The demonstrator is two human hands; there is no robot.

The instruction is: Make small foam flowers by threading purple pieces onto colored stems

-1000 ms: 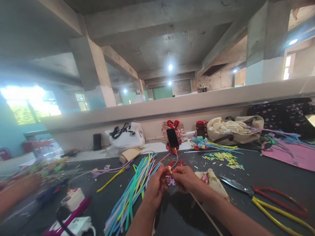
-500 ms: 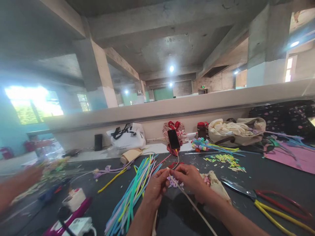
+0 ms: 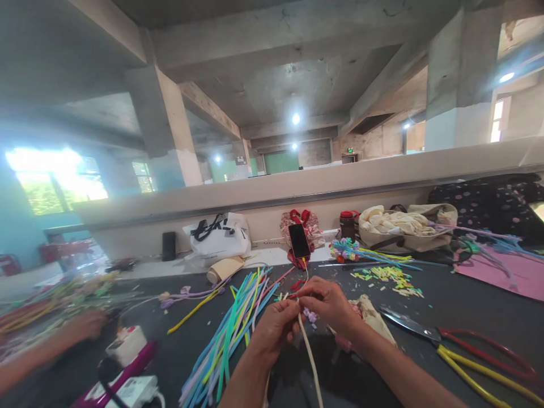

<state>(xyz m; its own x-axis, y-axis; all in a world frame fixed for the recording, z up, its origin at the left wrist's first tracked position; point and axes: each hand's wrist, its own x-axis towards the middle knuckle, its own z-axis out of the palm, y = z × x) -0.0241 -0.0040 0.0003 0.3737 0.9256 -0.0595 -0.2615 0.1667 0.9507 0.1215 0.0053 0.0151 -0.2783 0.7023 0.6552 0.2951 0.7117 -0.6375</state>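
Note:
My left hand (image 3: 278, 326) and my right hand (image 3: 325, 303) meet over the dark table, fingertips pinched together. Between them is the upper end of a cream cord (image 3: 309, 351), which hangs down toward me. Small lilac pieces (image 3: 311, 317) lie on the table just behind my hands. To the left of my left hand spreads a bundle of pastel fuzzy stems (image 3: 233, 328) in blue, green, yellow and lilac. Beside my right wrist lies a crumpled cream cloth bag (image 3: 376, 320) with pink bits by it. My fingers hide the very tip of the cord.
Large scissors (image 3: 440, 337) with red and yellow handles lie at right. Cut yellow-green pieces (image 3: 391, 279) are scattered behind them. A phone (image 3: 300, 241) leans at the back, its cable running forward. At left are a power strip (image 3: 131, 391) and another person's hand (image 3: 87, 326).
My hands have shifted slightly right and down, and the cord now hangs more steeply. The other person's hand at left has moved right and lower.

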